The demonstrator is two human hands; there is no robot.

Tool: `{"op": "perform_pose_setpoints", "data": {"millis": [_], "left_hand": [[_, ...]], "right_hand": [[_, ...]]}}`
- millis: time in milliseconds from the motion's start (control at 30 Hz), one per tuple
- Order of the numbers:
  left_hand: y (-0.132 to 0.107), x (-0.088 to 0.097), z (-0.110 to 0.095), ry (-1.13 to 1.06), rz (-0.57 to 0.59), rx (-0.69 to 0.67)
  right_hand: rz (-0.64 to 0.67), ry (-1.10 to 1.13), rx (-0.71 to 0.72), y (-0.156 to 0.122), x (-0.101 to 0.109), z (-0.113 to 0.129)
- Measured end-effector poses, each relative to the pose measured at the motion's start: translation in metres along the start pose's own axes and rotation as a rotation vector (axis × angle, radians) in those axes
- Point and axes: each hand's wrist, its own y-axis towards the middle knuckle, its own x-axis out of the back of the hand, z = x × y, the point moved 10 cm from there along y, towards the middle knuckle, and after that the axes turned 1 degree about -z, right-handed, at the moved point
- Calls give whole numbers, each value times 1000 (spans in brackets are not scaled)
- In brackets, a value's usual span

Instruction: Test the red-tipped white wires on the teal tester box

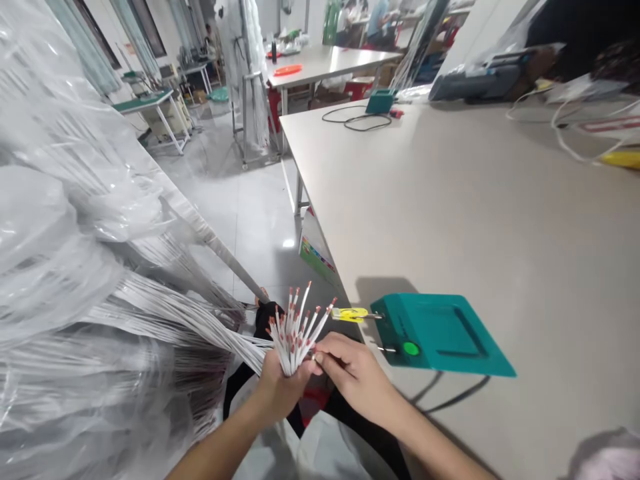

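My left hand (281,390) is wrapped round a bundle of white wires (295,337) whose ends show reddish-copper tips, fanned out and pointing up. The wires trail off to the left into a hanging mass of white cables (190,313). Against the bundle, my right hand (350,370) pinches with thumb and forefinger near the left thumb; a small piece there, perhaps a wire end, is too small to make out. To the right, a teal box (450,333) with a green button sits at the table's edge. A yellow clip (353,314) sticks out from its left side.
The large pale table (450,200) spans the right. Plastic-wrapped cables (60,220) crowd the left along a metal rail (200,233). Another teal box (380,101) with a black cord lies at the table's far end. People (379,23) sit at the back.
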Motion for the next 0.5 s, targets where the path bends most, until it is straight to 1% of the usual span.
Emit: {"op": "perform_pose_setpoints", "data": {"millis": [67, 100, 133, 233, 300, 367, 433, 500], "left_hand": [[-1, 2, 3, 39, -19, 4], [-1, 3, 5, 63, -29, 7], [-1, 4, 6, 84, -39, 13], [-2, 4, 7, 138, -47, 18], [-3, 3, 5, 165, -40, -10], [-4, 4, 1, 191, -43, -56], [-6, 4, -3, 222, -38, -94], [-8, 6, -3, 256, -44, -103]], "right_hand": [[28, 92, -65, 1, -2, -3], [33, 103, -85, 1, -2, -4], [33, 83, -95, 1, -1, -3], [21, -84, -84, 0, 5, 2], [29, -99, -101, -1, 6, 2], [74, 67, -200, -1, 2, -7], [123, 362, -374, -5, -10, -22], [171, 695, -568, -13, -27, -35]]}}
